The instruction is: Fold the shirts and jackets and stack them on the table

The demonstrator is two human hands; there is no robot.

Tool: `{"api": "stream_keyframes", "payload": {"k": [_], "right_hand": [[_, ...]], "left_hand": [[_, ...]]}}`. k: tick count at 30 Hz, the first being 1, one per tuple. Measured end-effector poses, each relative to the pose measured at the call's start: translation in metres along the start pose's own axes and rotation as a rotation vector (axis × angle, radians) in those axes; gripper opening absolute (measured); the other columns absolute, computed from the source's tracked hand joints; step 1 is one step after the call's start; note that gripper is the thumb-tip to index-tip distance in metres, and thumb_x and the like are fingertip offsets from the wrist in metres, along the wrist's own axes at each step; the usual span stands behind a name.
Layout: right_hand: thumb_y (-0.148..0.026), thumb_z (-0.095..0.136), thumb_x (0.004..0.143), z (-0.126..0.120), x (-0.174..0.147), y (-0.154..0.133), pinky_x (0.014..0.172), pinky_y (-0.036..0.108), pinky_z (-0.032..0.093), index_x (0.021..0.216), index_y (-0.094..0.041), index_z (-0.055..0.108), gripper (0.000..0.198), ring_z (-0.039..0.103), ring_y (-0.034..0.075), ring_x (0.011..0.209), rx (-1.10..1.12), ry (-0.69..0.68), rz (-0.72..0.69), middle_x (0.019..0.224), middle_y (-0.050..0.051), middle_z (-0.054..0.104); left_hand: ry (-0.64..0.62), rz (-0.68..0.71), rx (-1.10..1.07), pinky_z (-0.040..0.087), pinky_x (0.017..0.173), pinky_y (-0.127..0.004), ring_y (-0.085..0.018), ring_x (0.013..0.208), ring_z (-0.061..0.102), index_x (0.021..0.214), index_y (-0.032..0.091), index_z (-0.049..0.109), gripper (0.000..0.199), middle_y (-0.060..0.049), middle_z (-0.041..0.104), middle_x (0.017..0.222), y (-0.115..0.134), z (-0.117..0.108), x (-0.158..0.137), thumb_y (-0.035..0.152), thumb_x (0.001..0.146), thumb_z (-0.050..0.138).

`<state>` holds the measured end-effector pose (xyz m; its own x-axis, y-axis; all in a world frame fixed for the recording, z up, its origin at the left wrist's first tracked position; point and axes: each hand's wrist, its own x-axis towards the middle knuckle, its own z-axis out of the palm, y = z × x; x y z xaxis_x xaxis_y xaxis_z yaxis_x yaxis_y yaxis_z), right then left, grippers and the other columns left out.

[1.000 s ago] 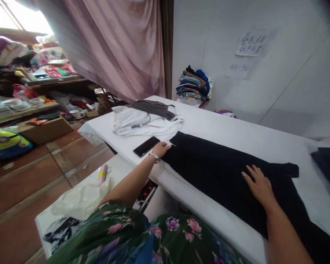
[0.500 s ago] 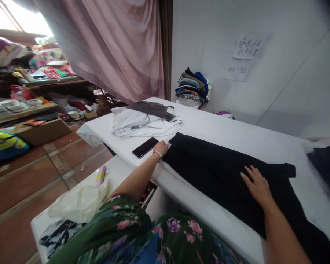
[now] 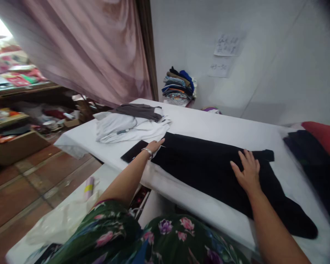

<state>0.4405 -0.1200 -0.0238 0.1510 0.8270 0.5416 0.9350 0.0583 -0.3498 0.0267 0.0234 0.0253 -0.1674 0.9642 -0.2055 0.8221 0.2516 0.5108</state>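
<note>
A black garment [image 3: 200,165] lies spread across the white-covered table [image 3: 231,128], with one sleeve-like part reaching toward the lower right. At its left end, my left hand [image 3: 155,145] has its fingers closed on the hem corner. My right hand [image 3: 249,172] rests on the fabric near the other end, palm down with fingers spread. A dark smartphone [image 3: 133,151] lies beside my left wrist. Beyond it are a light grey garment [image 3: 115,128] and a dark grey garment [image 3: 140,111] partly over it.
A stack of folded clothes [image 3: 178,86] stands behind the table by the wall. Dark clothes [image 3: 316,161] and a red cloth [image 3: 323,135] lie at the right. A lower white surface at the left bears a plastic bag [image 3: 63,220] and a pinkish roll [image 3: 88,187].
The view has turned to the right, bringing the red cloth further in. The garment's lower right part now lies folded in, its end in view on the table. My right hand still rests on the fabric.
</note>
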Motion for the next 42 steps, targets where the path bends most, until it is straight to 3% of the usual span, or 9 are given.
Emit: {"api": "stream_keyframes", "payload": {"k": [2,7,12,17,22,27,33,38,42], "right_hand": [[-0.050,0.039,0.090,-0.005,-0.001,-0.013,0.110,0.057,0.019,0.142,-0.022,0.037,0.059,0.022,0.029,0.141,0.000,-0.046,-0.089,0.150,0.013,0.032],[-0.053,0.042,0.089,-0.002,-0.002,-0.030,0.111,0.054,0.019,0.143,-0.024,0.037,0.061,0.027,0.027,0.139,-0.028,-0.461,-0.128,0.149,0.010,0.037],[-0.055,0.043,0.088,-0.004,-0.001,-0.031,0.113,0.055,0.013,0.143,-0.024,0.036,0.063,0.025,0.026,0.140,-0.019,-0.464,-0.101,0.150,0.008,0.035],[-0.056,0.041,0.089,-0.011,0.000,-0.040,0.113,0.055,0.006,0.145,-0.021,0.032,0.067,0.014,0.027,0.143,-0.027,-0.305,-0.161,0.154,0.010,0.025],[-0.062,0.038,0.088,-0.005,-0.003,-0.052,0.114,0.053,0.010,0.146,-0.024,0.030,0.070,0.014,0.026,0.143,-0.039,-0.542,-0.163,0.155,0.008,0.021],[-0.062,0.038,0.088,-0.002,-0.004,-0.053,0.114,0.051,0.008,0.147,-0.024,0.028,0.071,0.011,0.025,0.144,-0.038,-0.564,-0.137,0.156,0.007,0.018],[-0.063,0.041,0.086,-0.010,-0.001,-0.056,0.114,0.053,0.006,0.146,-0.024,0.032,0.071,0.013,0.026,0.143,0.015,-0.565,-0.117,0.155,0.008,0.022],[-0.059,0.035,0.090,-0.014,0.004,-0.063,0.114,0.052,0.006,0.144,-0.021,0.035,0.066,0.011,0.024,0.144,0.024,-0.365,-0.083,0.155,0.008,0.021],[-0.054,0.038,0.091,-0.001,-0.004,-0.062,0.113,0.053,0.012,0.143,-0.021,0.036,0.062,0.018,0.026,0.142,-0.008,-0.466,-0.092,0.153,0.009,0.026]], "left_hand": [[-0.038,-0.002,0.018,0.045,0.083,-0.036,-0.034,0.108,0.060,0.107,0.008,0.061,0.077,-0.023,0.063,0.118,0.003,0.004,0.004,0.075,0.073,0.044],[0.005,-0.001,0.099,0.047,0.080,-0.036,-0.034,0.104,0.062,0.113,0.005,0.057,0.079,-0.023,0.064,0.112,-0.001,0.019,0.023,0.070,0.068,0.055],[0.122,0.014,0.050,0.048,0.079,-0.037,-0.033,0.100,0.063,0.118,0.004,0.053,0.079,-0.022,0.065,0.110,-0.004,0.026,0.029,0.065,0.068,0.059],[0.128,0.011,0.024,0.048,0.082,-0.036,-0.031,0.100,0.063,0.113,0.006,0.055,0.069,-0.019,0.067,0.106,0.003,0.022,0.021,0.058,0.068,0.061],[0.109,0.031,0.056,0.048,0.073,-0.036,-0.030,0.086,0.065,0.090,0.013,0.060,0.048,-0.015,0.069,0.088,0.008,0.018,0.018,0.057,0.070,0.059],[0.088,0.031,0.059,0.048,0.065,-0.034,-0.027,0.073,0.064,0.077,0.017,0.056,0.036,-0.010,0.067,0.074,0.010,0.015,0.021,0.053,0.071,0.058],[0.162,0.075,0.089,0.049,0.066,-0.034,-0.028,0.079,0.065,0.086,0.016,0.057,0.038,-0.013,0.068,0.084,0.014,0.011,0.022,0.052,0.074,0.056],[0.169,0.092,0.142,0.048,0.078,-0.036,-0.031,0.096,0.064,0.102,0.013,0.056,0.042,-0.019,0.067,0.101,0.019,0.008,0.015,0.049,0.079,0.054],[0.085,0.053,0.167,0.046,0.083,-0.035,-0.031,0.105,0.062,0.108,0.011,0.055,0.044,-0.021,0.065,0.111,0.018,0.012,0.010,0.046,0.083,0.051]]}}
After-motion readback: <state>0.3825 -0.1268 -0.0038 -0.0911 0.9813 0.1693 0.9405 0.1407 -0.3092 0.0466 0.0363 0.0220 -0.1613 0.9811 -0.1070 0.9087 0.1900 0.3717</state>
